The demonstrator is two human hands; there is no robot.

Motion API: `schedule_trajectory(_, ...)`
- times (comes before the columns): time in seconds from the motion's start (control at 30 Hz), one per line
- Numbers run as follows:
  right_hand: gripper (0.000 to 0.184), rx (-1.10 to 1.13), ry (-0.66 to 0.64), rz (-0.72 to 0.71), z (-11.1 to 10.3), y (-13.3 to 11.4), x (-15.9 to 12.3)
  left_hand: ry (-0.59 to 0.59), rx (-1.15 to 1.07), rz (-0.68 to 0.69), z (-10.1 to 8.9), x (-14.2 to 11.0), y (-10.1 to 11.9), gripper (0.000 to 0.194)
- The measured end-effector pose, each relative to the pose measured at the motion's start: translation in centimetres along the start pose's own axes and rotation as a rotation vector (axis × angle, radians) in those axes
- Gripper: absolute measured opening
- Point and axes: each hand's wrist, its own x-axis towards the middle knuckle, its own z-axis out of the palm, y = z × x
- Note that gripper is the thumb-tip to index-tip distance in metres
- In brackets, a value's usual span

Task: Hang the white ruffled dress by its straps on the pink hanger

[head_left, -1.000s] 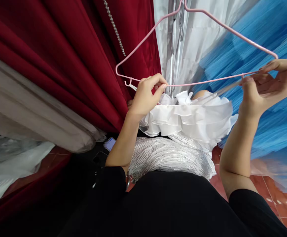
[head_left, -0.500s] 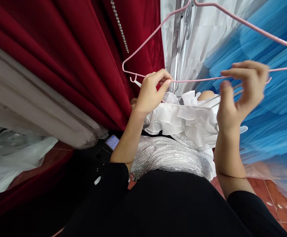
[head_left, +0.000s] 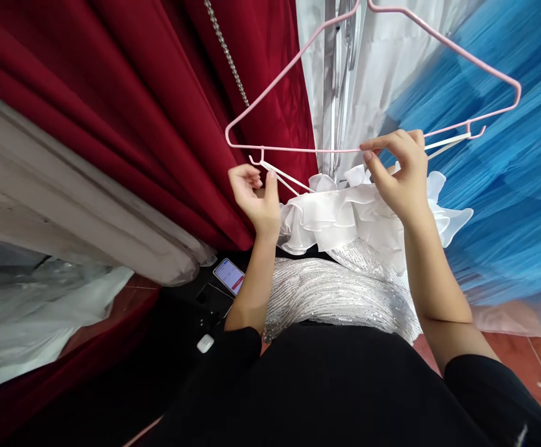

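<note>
A white dress (head_left: 335,214) hangs at the middle of the scene, below a pink hanger (head_left: 317,150) and just beyond the person's black shirt (head_left: 345,385). Its upper part is a broad band of stiff, wavy ruffles, plain white and slightly sheer at the edges; its lower part (head_left: 340,292) is silvery white, gathered in close folds and set with rows of glittering sequins. Two narrow white straps rise from the ruffles: the left strap (head_left: 289,177) reaches the hanger's left hook (head_left: 255,162), and the right strap (head_left: 447,141) is looped at the right hook (head_left: 478,136). The right hand (head_left: 403,174) pinches the hanger's lower bar between thumb and forefinger, right of the middle. The left hand (head_left: 259,198) is held beneath the left hook, thumb apart from the curled fingers; whether the thumb touches the strap cannot be told. Red cloth (head_left: 168,143) stands to the left, blue netting (head_left: 484,205) to the right.

Compared with one second ago, the hands have exchanged roles: the left hand then pinched the bar, while the right hand was at the hanger's right end. The phone (head_left: 229,276) at near left is now more fully exposed.
</note>
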Motion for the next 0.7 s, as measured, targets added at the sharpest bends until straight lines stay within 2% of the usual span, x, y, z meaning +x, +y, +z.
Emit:
schedule_trajectory(0.03,0.020,0.003,0.000,0.001,0.1,0.0,0.0,-0.023,-0.073,-0.117,-0.3,-0.2,-1.0,0.021)
schedule_trajectory(0.1,0.020,0.000,0.002,0.003,0.2,0.1,-0.1,-0.179,-0.154,-0.308,-0.5,-0.6,-2.2,0.023)
schedule_trajectory(0.17,0.020,-0.003,0.012,0.006,0.3,0.2,-0.1,-0.328,-0.170,-0.384,-0.4,-0.8,-2.1,0.026)
schedule_trajectory(0.2,0.021,-0.003,0.019,0.009,0.3,0.3,0.0,-0.354,-0.179,-0.386,-0.3,-0.8,-1.5,0.027)
schedule_trajectory(0.33,0.025,-0.004,0.075,0.048,0.2,0.9,0.4,-0.237,-0.252,-0.355,-1.0,0.5,1.9,0.025)
schedule_trajectory(0.43,0.029,-0.013,0.079,0.085,0.0,1.2,0.6,-0.152,-0.367,-0.386,-2.0,2.8,3.0,0.017)
schedule_trajectory(0.5,0.031,-0.016,0.066,0.100,-0.1,1.3,0.6,-0.085,-0.442,-0.385,-2.4,4.4,2.2,0.012)
schedule_trajectory(0.6,0.033,-0.009,0.057,0.098,0.1,1.3,0.6,0.018,-0.483,-0.336,-2.5,5.4,-0.8,0.013)
schedule_trajectory(0.7,0.034,0.009,0.056,0.092,0.5,1.1,0.6,0.016,-0.550,-0.548,-2.5,4.5,-4.2,0.008)
